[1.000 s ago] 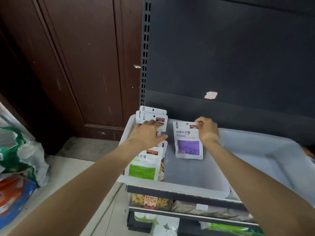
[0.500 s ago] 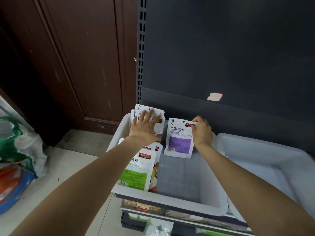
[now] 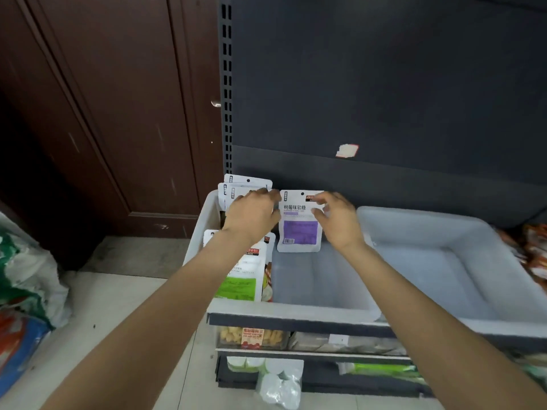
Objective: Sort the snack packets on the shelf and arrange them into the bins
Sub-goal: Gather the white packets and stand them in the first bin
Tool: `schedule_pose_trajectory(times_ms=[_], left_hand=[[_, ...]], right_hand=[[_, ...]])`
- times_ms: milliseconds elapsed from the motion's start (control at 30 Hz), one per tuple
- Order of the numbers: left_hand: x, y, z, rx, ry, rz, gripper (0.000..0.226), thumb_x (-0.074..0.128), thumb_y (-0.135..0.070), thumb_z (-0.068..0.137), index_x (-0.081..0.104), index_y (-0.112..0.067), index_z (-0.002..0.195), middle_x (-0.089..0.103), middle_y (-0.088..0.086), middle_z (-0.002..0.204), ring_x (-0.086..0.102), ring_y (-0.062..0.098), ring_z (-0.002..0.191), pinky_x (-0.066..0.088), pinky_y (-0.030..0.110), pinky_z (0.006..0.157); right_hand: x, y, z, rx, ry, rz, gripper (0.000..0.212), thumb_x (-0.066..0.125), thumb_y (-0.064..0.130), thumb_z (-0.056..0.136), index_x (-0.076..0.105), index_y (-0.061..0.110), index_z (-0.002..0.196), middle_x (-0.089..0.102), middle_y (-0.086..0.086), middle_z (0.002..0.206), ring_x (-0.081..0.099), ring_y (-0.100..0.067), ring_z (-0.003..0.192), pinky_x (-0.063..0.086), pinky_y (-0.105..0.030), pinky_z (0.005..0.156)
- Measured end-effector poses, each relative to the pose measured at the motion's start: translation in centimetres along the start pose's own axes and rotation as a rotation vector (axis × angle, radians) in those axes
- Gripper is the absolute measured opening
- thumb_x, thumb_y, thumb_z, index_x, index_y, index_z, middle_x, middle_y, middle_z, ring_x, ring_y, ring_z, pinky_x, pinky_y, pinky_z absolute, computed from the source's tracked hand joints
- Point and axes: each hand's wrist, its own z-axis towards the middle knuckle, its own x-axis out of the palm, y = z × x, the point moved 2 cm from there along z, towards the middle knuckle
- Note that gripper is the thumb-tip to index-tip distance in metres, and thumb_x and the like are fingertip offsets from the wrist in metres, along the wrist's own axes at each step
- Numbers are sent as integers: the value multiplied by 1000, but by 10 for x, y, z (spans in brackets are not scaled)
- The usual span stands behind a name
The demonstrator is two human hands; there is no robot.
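Dark grey metal shelving backs the scene, with a brown wooden door to its left and pale floor below.

On the top shelf, at its left end, sits a translucent white plastic bin (image 3: 296,306). A second, empty bin of the same kind (image 3: 444,255) sits touching it on the right.

Purple-labelled white snack pouch (image 3: 299,223): stands upright at the back edge of the left bin, leaning toward the rear wall. Looks like the start of a new row, label facing forward so it can be read.

Right hand (image 3: 340,223): fingers curled, thumb and forefinger closing on the pouch's upper right corner. Seems a light pinch to steady or square it; whether firm contact is made, I cannot tell for sure.

Left hand (image 3: 251,214): palm down, fingers flat and together, pressing on a stack of white pouches (image 3: 245,184) in the bin's back left corner. Probably holding them upright and packed so they do not flop into the purple pouch's lane. Nothing is gripped.

Green-labelled white pouch (image 3: 239,279): along the left edge toward the front, partly under the left forearm, with more pouches behind it. Same column as the stack, suggesting sorting by flavour.

Orange packets (image 3: 532,253) lie at the shelf's far right edge, outside the bins, likely unsorted. Lower shelves hold other goods, blurred.
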Motion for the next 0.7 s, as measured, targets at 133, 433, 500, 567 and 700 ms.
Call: schedule_pose_trajectory(times_ms=[133, 433, 500, 567, 700], left_hand=[[-3, -18, -31, 40, 0, -127, 31, 47, -21, 93, 57, -20, 122, 65, 1, 112, 60, 25, 103, 44, 32, 80], [11, -113, -74, 174, 79, -257, 23, 49, -28, 95, 61, -20, 112, 68, -3, 105, 60, 21, 100, 50, 35, 80], [23, -147, -82, 213, 73, -261, 23, 48, -29, 95, 61, -20, 112, 68, -3, 104, 61, 21, 99, 49, 33, 77], [36, -184, -86, 246, 96, -254, 23, 47, -28, 95, 60, -20, 113, 67, -4, 105, 61, 21, 99, 45, 30, 75], [60, -268, -93, 297, 140, -256, 24, 46, -29, 95, 59, -20, 114, 66, -4, 108, 60, 21, 100, 43, 29, 75]], right_hand=[[-22, 6, -44, 17, 52, -13, 21, 59, 13, 90, 65, 14, 110, 61, -5, 109, 60, -20, 95, 50, -35, 82], [-97, -47, -142, 181, -5, -137, 24, 54, 22, 94, 61, 19, 116, 59, 0, 114, 57, -18, 104, 48, -32, 80], [-116, -72, -165, 204, -43, -166, 25, 52, 21, 95, 61, 17, 118, 60, -3, 115, 58, -20, 103, 47, -32, 79], [-137, -98, -185, 218, -64, -203, 26, 51, 21, 95, 60, 16, 119, 61, -5, 115, 58, -21, 103, 48, -34, 81], [-186, -162, -219, 292, -82, -200, 28, 50, 23, 96, 60, 16, 121, 60, -7, 117, 59, -24, 102, 51, -39, 82]])
